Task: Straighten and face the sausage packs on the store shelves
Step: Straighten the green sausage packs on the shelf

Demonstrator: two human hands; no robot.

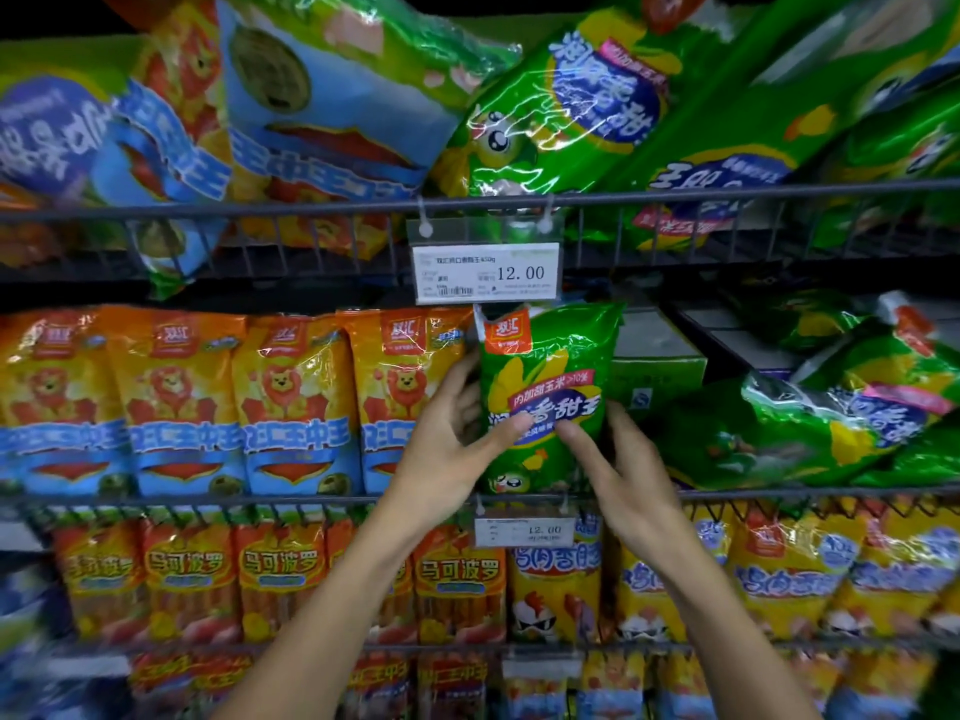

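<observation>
A green corn sausage pack [545, 376] stands upright on the middle shelf, facing out, just right of a row of orange-and-blue lion packs [291, 402]. My left hand [452, 439] holds its left edge, thumb across the front and fingers behind. My right hand [618, 465] holds its right side, thumb on the front near the lower label. More green packs [810, 423] lie tumbled flat on the same shelf to the right. On the top shelf, green packs [571, 106] and blue-orange packs [322, 106] lie tilted and upside down.
Wire shelf rails [727, 192] carry price tags reading 12.00 [487, 272]. A green carton [660, 376] sits behind the held pack. Orange packs [280, 574] and yellow packs [779, 569] stand on the lower shelf, with more below.
</observation>
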